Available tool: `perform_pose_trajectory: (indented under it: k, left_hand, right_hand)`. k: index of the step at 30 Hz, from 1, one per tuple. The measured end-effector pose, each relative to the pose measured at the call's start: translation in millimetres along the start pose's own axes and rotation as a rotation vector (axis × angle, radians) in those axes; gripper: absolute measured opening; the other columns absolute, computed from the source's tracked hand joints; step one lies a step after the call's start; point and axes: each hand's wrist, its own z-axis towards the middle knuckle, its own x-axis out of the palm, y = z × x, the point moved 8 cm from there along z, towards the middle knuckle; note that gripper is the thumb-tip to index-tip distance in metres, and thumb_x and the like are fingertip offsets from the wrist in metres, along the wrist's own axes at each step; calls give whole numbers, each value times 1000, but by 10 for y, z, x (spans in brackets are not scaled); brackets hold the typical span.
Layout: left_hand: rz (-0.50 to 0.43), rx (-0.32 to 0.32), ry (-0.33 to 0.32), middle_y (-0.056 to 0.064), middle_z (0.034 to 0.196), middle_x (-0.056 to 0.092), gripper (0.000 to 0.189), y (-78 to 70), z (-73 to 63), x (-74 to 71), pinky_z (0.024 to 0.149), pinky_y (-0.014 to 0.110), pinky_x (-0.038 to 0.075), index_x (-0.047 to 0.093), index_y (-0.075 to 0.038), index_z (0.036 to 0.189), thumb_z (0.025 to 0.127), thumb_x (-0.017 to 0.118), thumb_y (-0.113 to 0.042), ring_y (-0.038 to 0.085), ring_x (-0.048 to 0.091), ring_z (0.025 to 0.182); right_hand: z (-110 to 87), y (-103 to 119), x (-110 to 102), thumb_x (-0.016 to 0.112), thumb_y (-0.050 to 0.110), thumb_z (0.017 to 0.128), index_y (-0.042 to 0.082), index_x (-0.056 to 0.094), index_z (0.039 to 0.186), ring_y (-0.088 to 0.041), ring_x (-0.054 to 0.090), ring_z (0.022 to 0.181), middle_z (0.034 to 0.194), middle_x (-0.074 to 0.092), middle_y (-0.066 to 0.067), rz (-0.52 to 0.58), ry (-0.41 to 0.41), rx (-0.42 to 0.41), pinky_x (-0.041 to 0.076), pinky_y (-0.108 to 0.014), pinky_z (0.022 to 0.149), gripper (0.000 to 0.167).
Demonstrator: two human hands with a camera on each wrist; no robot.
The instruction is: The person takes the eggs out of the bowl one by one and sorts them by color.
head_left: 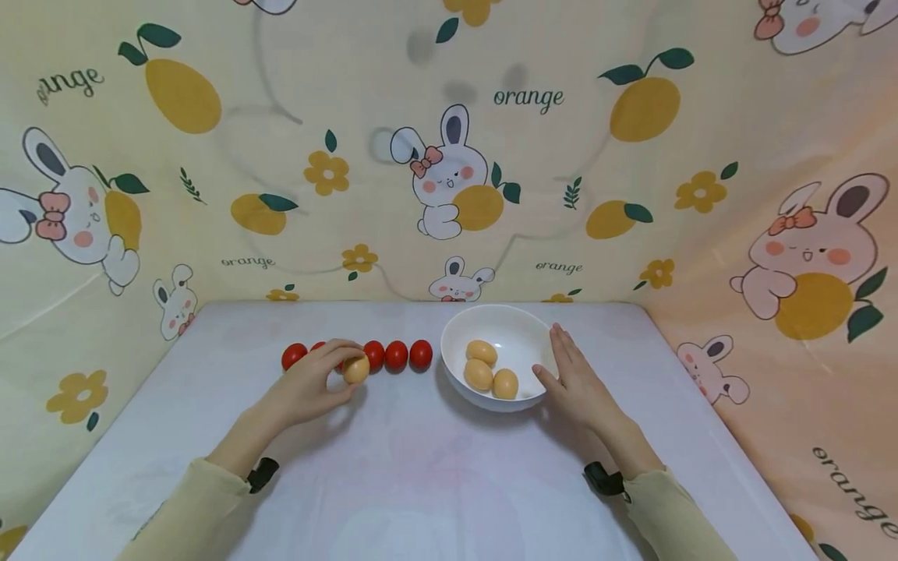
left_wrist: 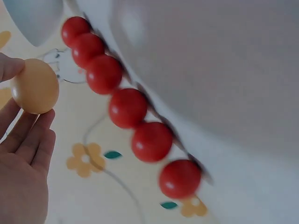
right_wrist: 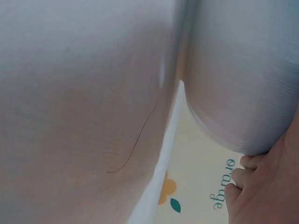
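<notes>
Between the thumb and fingers of my left hand [head_left: 316, 386] is a light-brown egg [head_left: 356, 369], which the left wrist view shows pinched at its sides. Just behind it runs a row of several small, smooth red tomatoes [head_left: 396, 356], partly covered by this hand in the head view. My right hand [head_left: 578, 386] lies along the right side of a white bowl [head_left: 500, 319]. Its fingers are straight against the outer wall, and the thumb reaches to the rim. Three similar eggs [head_left: 479, 375] lie inside the bowl, toward its left and front.
Everything stands on a table with a white cover [head_left: 421, 483]. Behind and beside it hangs a cloth [head_left: 533, 156] printed with rabbits and oranges. The bowl is to the right of the tomato row. A thin dark hair-like strand [right_wrist: 140, 135] shows in the right wrist view.
</notes>
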Motion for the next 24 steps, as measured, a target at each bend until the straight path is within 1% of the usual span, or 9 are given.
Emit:
perform_pose_trajectory:
  k: [5, 7, 11, 15, 21, 24]
  left_hand:
    - [-17, -26, -6, 5, 129, 64, 52, 161, -187, -68, 97, 45, 58, 66, -8, 129, 81, 86, -5, 22, 65, 112]
    - [-40, -36, -4, 5, 128, 65, 53, 221, -257, -86, 96, 46, 57, 67, -7, 128, 79, 86, -2, 22, 65, 111]
    - [-70, -58, 4, 7, 129, 67, 55, 327, -387, -117, 97, 52, 56, 67, -5, 128, 78, 87, 1, 28, 65, 114]
    - [-91, -85, 18, 6, 127, 69, 56, 437, -505, -160, 98, 56, 55, 67, -4, 128, 76, 87, 3, 33, 65, 117]
    - [-96, -115, 51, 5, 122, 71, 53, 593, -679, -234, 94, 56, 57, 69, -6, 124, 75, 88, 1, 32, 66, 113]
    - [-92, -127, 60, 5, 122, 71, 52, 652, -747, -270, 92, 54, 57, 70, -6, 123, 75, 89, 0, 32, 66, 112]
  right_hand:
    - [-1, -12, -1, 49, 44, 108, -4, 7, 164, -46, 10, 157, 173, 6, -22, 2, -10, -8, 18, -65, 123, 85]
    - [3, -26, 8, 49, 44, 108, -3, 8, 164, -45, 9, 158, 173, 6, -21, -1, -8, -4, 18, -64, 123, 84]
    - [12, -44, 20, 46, 49, 108, -2, 6, 165, -44, 8, 158, 173, 4, -19, -2, 3, 0, 17, -63, 124, 86]
    - [18, -44, 20, 45, 51, 108, -3, 5, 164, -45, 9, 158, 173, 4, -20, -6, 5, -5, 17, -64, 123, 88]
    - [26, -31, 16, 49, 45, 108, -3, 6, 164, -45, 8, 158, 173, 4, -20, -2, 5, -8, 17, -64, 123, 86]
    - [27, -36, 23, 49, 46, 108, -3, 6, 164, -44, 7, 158, 173, 4, -20, 2, 8, -4, 16, -64, 123, 86]
